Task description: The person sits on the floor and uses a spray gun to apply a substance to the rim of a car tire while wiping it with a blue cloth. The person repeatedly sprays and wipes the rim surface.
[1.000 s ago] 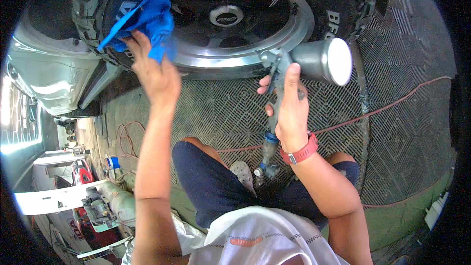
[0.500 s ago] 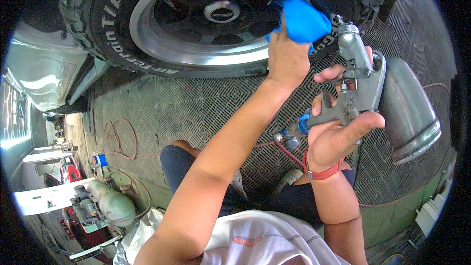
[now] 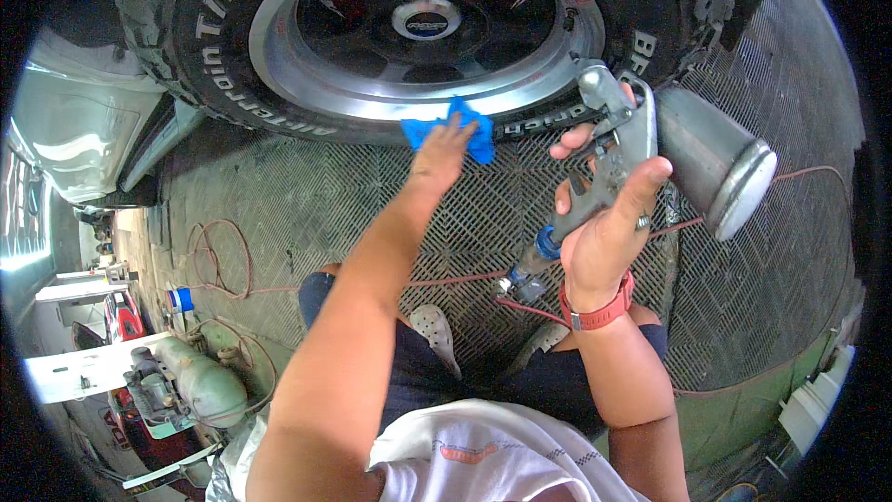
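Observation:
My left hand (image 3: 439, 156) presses a blue cloth (image 3: 478, 139) against the lower edge of a large wheel, where the silver rim (image 3: 362, 104) meets the black tyre (image 3: 209, 65). Its fingers rest closed over the cloth. In my right hand (image 3: 604, 237) is a metal spray gun (image 3: 610, 160), tilted, with a grey cup (image 3: 711, 149) on its right side. The fingers wrap round the gun's grip while the thumb sticks out. A red hose (image 3: 534, 312) joins a blue-ringed fitting at the bottom of the grip. The gun's nozzle end is close to the tyre's right part.
Ribbed dark matting (image 3: 279, 186) covers the floor beneath my knees. A coiled red hose (image 3: 218, 260) lies at the left, near a greenish air compressor (image 3: 200, 381). The vehicle's pale body (image 3: 88, 139) extends along the far left. White panels (image 3: 818, 395) stand at the lower right.
My left hand and the blue cloth have moved left and down along the rim, from its right side to its lower edge. The right hand with the spray gun has shifted left.

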Motion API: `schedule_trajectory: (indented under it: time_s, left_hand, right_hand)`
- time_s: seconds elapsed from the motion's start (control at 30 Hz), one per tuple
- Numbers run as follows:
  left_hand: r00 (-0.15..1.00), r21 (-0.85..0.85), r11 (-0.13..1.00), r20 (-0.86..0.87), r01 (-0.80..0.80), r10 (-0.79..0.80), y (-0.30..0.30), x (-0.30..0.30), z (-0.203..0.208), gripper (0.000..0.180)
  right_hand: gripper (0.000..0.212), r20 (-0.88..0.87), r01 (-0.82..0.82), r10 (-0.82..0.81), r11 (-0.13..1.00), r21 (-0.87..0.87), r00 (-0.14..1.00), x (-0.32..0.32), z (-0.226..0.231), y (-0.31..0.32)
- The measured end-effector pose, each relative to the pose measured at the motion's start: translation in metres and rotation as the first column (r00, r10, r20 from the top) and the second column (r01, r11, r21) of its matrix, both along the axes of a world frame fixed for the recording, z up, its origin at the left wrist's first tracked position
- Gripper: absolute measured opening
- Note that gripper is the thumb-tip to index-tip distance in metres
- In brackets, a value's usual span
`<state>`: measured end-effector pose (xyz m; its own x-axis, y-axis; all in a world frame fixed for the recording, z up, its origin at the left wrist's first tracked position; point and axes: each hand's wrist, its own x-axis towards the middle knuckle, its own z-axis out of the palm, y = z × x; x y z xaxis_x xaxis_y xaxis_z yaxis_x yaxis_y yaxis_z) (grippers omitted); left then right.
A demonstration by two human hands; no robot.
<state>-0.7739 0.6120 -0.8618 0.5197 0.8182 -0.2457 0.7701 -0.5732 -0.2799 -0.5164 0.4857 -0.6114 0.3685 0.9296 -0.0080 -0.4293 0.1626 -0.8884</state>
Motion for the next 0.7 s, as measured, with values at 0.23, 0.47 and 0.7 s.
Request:
schedule_trajectory:
  time_s: [0.23, 0.47, 0.7]
  left_hand:
    - [0.798, 0.075, 0.991, -0.588, -0.112, 0.134, -0.017, -0.129, 0.130, 0.054]
    - [0.905, 0.483, 0.853, -0.243, -0.198, 0.348, -0.023, -0.094, 0.237, 0.056]
    - [0.688, 0.376, 0.868, -0.536, -0.323, 0.488, 0.000, -0.044, 0.161, 0.061]
  right_hand:
    - [0.074, -0.102, -0.217, 0.201, 0.961, -0.170, 0.974, -0.012, -0.010, 0.011]
    - [0.067, -0.128, -0.361, 0.338, 0.878, -0.314, 0.932, -0.042, -0.035, 0.013]
    - [0.067, -0.150, -0.321, 0.289, 0.899, -0.296, 0.946, -0.038, -0.026, 0.009]
